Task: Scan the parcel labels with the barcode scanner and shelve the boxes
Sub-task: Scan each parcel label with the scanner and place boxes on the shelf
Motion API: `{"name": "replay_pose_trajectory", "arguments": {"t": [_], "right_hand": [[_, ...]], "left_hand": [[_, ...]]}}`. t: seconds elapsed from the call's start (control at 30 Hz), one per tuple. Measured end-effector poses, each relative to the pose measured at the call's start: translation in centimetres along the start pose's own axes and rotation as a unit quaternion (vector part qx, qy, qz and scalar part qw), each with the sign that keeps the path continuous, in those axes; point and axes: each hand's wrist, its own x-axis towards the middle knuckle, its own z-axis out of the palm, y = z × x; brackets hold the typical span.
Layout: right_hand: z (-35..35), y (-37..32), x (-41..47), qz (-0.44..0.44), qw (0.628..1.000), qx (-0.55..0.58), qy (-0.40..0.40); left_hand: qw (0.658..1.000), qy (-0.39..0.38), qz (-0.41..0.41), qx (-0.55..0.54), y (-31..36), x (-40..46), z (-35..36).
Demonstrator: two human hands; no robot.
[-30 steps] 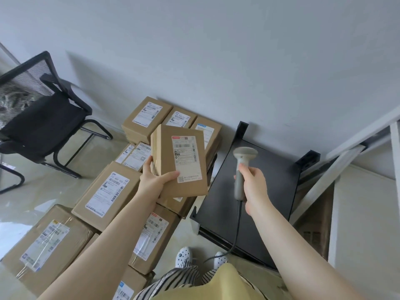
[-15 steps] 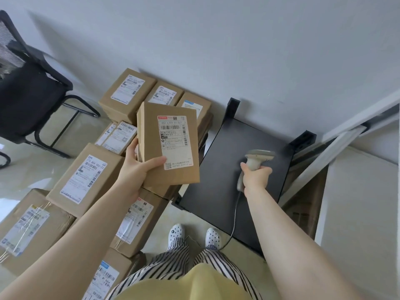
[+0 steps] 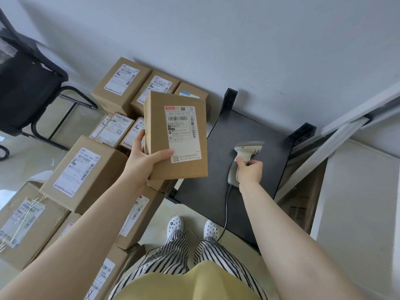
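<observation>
Parcel (image 3: 175, 135) is standing upright, label up, in my left hand's (image 3: 144, 161) grip, while I am clutching the barcode scanner (image 3: 242, 161) in my right hand (image 3: 249, 172), low to its right, head pointing away.

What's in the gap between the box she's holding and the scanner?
Nothing: head view shows only bare black shelf between box and scanner.

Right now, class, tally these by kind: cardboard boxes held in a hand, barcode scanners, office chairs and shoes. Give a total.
Brown cardboard box held in a hand: 1
Grey handheld barcode scanner: 1
Black mesh office chair: 1
White perforated clog shoes: 2
Total: 5
</observation>
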Motion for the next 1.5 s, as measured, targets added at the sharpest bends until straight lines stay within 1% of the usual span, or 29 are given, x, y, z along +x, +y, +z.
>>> {"name": "replay_pose_trajectory", "arguments": {"t": [0.1, 0.13, 0.17, 0.23, 0.3, 0.4, 0.43, 0.47, 0.53, 0.6, 0.67, 0.83, 0.97, 1.1, 1.27, 1.4, 1.5], "right_hand": [[-0.5, -1.2, -0.8, -0.031, 0.994, -0.084, 0.062], [-0.5, -1.9, -1.4, -0.057, 0.991, -0.091, 0.077], [-0.3, -2.7, -2.3, -0.091, 0.990, -0.076, 0.073], [0.1, -4.1, -4.6, -0.155, 0.988, 0.008, 0.002], [0.5, -5.1, -7.8, -0.177, 0.975, 0.075, -0.109], [0.3, -5.0, -11.6, -0.161, 0.933, 0.068, -0.314], [0.0, -4.5, -12.5, -0.149, 0.916, 0.055, -0.368], [-0.3, -3.9, -13.0, -0.138, 0.902, 0.044, -0.406], [-0.9, -2.7, -13.5, -0.117, 0.881, 0.036, -0.457], [-1.8, -1.3, -14.4, -0.105, 0.865, 0.045, -0.489], [-2.9, 0.1, -15.7, -0.114, 0.860, 0.053, -0.495], [-6.2, 5.0, -20.1, -0.141, 0.869, 0.067, -0.470], [-9.0, 10.6, -24.3, -0.138, 0.882, 0.054, -0.446], [-11.8, 15.8, -26.6, -0.097, 0.906, 0.047, -0.410], [-16.1, 22.0, -27.3, -0.050, 0.930, 0.057, -0.360], [-20.1, 26.2, -27.1, -0.016, 0.939, 0.066, -0.338], [-23.7, 28.7, -26.1, 0.005, 0.943, 0.078, -0.324]], "left_hand": [[1.000, 0.007, 0.008, -0.009, 0.0, -0.8, 0.5], [1.000, 0.010, 0.012, -0.016, -0.1, -1.1, 0.6], [0.999, 0.013, 0.017, -0.024, -0.2, -1.4, 0.7], [0.999, 0.024, 0.025, -0.034, -0.5, -2.2, 1.0], [0.998, 0.036, 0.035, -0.045, -0.9, -3.3, 1.4], [0.995, 0.052, 0.054, -0.070, -1.9, -5.3, 1.3], [0.994, 0.051, 0.061, -0.081, -2.2, -6.1, 1.1], [0.993, 0.046, 0.067, -0.089, -2.4, -6.8, 0.8], [0.992, 0.030, 0.076, -0.091, -2.7, -8.2, 0.3], [0.993, 0.011, 0.082, -0.082, -3.0, -9.9, -0.5], [0.993, -0.011, 0.091, -0.071, -3.6, -11.7, -1.3], [0.991, -0.055, 0.106, -0.061, -6.9, -16.2, -3.2], [0.993, -0.077, 0.078, -0.042, -11.8, -20.0, -5.2], [0.993, -0.100, 0.037, -0.043, -16.4, -23.3, -5.7], [0.990, -0.138, -0.019, -0.010, -20.8, -26.7, -3.5], [0.985, -0.158, -0.054, 0.035, -24.0, -29.2, -0.8], [0.981, -0.174, -0.063, 0.065, -25.7, -30.9, 2.5]]}}
